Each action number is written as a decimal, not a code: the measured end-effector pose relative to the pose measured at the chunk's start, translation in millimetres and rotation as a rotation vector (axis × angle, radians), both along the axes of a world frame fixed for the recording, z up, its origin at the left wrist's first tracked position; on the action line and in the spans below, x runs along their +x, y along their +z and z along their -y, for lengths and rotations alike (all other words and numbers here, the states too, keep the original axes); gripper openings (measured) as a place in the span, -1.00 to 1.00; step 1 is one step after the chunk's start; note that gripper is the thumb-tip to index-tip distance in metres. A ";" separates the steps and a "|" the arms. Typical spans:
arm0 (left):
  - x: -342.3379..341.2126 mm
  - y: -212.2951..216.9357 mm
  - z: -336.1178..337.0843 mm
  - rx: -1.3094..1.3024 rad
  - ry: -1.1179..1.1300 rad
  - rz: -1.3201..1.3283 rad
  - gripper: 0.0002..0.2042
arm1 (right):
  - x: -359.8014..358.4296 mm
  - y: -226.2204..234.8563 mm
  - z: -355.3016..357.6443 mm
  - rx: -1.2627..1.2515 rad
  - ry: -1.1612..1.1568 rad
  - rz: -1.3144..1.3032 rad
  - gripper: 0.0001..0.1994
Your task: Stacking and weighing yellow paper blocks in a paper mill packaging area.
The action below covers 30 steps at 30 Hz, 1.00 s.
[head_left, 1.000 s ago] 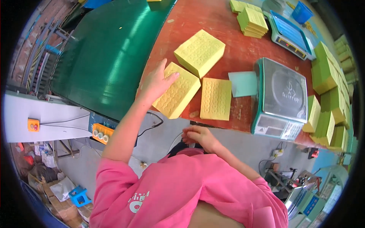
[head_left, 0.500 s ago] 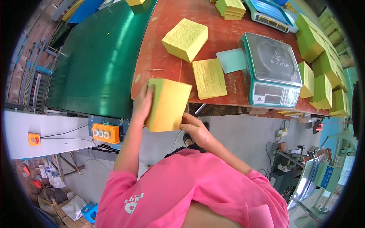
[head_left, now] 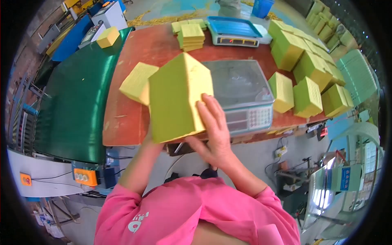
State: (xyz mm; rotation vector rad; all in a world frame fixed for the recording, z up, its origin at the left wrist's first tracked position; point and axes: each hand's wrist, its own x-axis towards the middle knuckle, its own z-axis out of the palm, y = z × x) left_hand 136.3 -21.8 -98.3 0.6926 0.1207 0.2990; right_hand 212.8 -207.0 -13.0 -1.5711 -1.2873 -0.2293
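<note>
A thick block of stacked yellow paper (head_left: pixel 173 100) is raised between my two hands in front of the scale. It is tilted, with one smooth side and a pale edge facing me. My right hand (head_left: pixel 216 136) presses its fingers against the block's right side, the thumb near its bottom corner. My left hand (head_left: pixel 151 141) supports the lower left; its fingers are hidden behind the paper. Just behind the block, the digital scale (head_left: pixel 241 85) has its left part covered. Another yellow paper stack (head_left: pixel 136 81) lies on the red table (head_left: pixel 122 114), partly hidden.
Several yellow stacks (head_left: pixel 308 67) line the table's right side. At the back are a second scale with a blue tray (head_left: pixel 232 27) and more paper piles (head_left: pixel 191 34). A green conveyor belt (head_left: pixel 73 98) runs along the left, with an orange button box (head_left: pixel 85 177) near its end.
The paper block has been lifted and turned, moving toward the scale. My right hand has shifted from its lower corner up along its right side. The view has swung to the right.
</note>
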 end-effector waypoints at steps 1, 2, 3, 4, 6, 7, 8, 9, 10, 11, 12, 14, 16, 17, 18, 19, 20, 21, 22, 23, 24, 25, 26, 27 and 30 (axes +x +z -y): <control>29.7 -2.4 7.3 0.083 0.017 0.023 -0.42 | 25.1 2.4 7.8 -0.021 -0.024 0.004 -0.21; 62.2 -0.8 16.4 0.168 0.039 0.042 -0.41 | 46.8 7.1 15.3 -0.040 -0.045 0.007 -0.21; 92.0 12.6 29.3 0.021 -0.059 0.116 -0.41 | 71.2 11.2 25.1 -0.072 -0.079 0.041 -0.22; 118.4 27.9 43.2 -0.127 -0.154 0.190 -0.41 | 94.2 16.3 34.6 -0.104 -0.108 0.074 -0.22; 159.7 39.4 62.6 -0.269 -0.221 0.307 -0.40 | 131.1 29.0 43.5 -0.164 -0.140 0.190 -0.26; 175.4 39.2 71.8 -0.336 -0.229 0.337 -0.42 | 146.6 34.1 47.0 -0.221 -0.160 0.209 -0.27; 190.2 39.2 76.9 -0.396 -0.233 0.371 -0.44 | 161.4 39.1 49.8 -0.273 -0.175 0.230 -0.29; 202.0 35.6 83.4 -0.398 -0.130 0.296 -0.45 | 176.2 41.6 53.2 -0.314 -0.188 0.261 -0.30; 207.2 27.9 88.9 -0.400 -0.017 0.211 -0.45 | 190.0 39.2 53.0 -0.350 -0.192 0.284 -0.31; 206.6 37.8 105.2 -0.374 0.150 0.018 -0.40 | 199.7 38.6 56.0 -0.399 -0.206 0.281 -0.29; 200.4 38.2 107.3 -0.373 0.200 0.013 -0.40 | 208.0 32.9 56.5 -0.441 -0.199 0.263 -0.28; 190.7 38.3 108.3 -0.527 0.064 -0.165 -0.31 | 212.8 28.3 50.4 -0.485 -0.124 0.239 -0.27; 159.7 24.0 91.9 -0.524 -0.014 -0.107 -0.32 | 206.9 22.9 45.9 -0.493 -0.099 0.280 -0.29; 140.3 24.6 84.6 -0.312 -0.032 -0.225 -0.35 | 205.9 20.2 44.5 -0.488 -0.089 0.285 -0.30; 119.2 24.3 79.9 -0.103 -0.049 -0.342 -0.37 | 204.7 17.4 43.9 -0.489 -0.077 0.277 -0.30; 101.2 26.9 68.9 0.174 0.053 -0.442 -0.41 | 204.8 15.3 44.6 -0.498 -0.073 0.295 -0.30; 85.4 33.2 51.4 0.455 0.158 -0.536 -0.45 | 203.8 15.1 43.9 -0.504 -0.066 0.314 -0.31; 71.0 38.4 31.5 0.934 0.416 -0.698 -0.39 | 199.2 16.3 40.8 -0.523 -0.067 0.324 -0.32; 61.2 42.6 8.5 1.415 0.666 -0.831 -0.33 | 198.5 15.7 40.2 -0.531 -0.065 0.324 -0.32; 50.0 47.2 -18.4 1.729 0.779 -0.998 -0.24 | 199.4 16.1 40.3 -0.531 -0.066 0.333 -0.31; 42.9 49.0 -42.4 2.043 0.887 -1.144 -0.14 | 197.7 20.6 43.4 -0.534 -0.083 0.347 -0.31; 35.2 45.8 -60.8 2.039 0.889 -1.138 -0.14 | 193.7 24.1 43.7 -0.566 -0.088 0.340 -0.30; 30.0 41.9 -81.2 2.092 0.813 -1.258 -0.09 | 188.2 28.3 43.0 -0.568 -0.099 0.349 -0.30; 26.4 36.3 -98.8 2.140 0.731 -1.376 -0.03 | 181.4 32.7 43.4 -0.596 -0.125 0.323 -0.30; 13.5 14.8 -133.6 2.159 0.539 -1.444 0.03 | 147.2 53.3 30.6 -0.591 -0.196 0.353 -0.31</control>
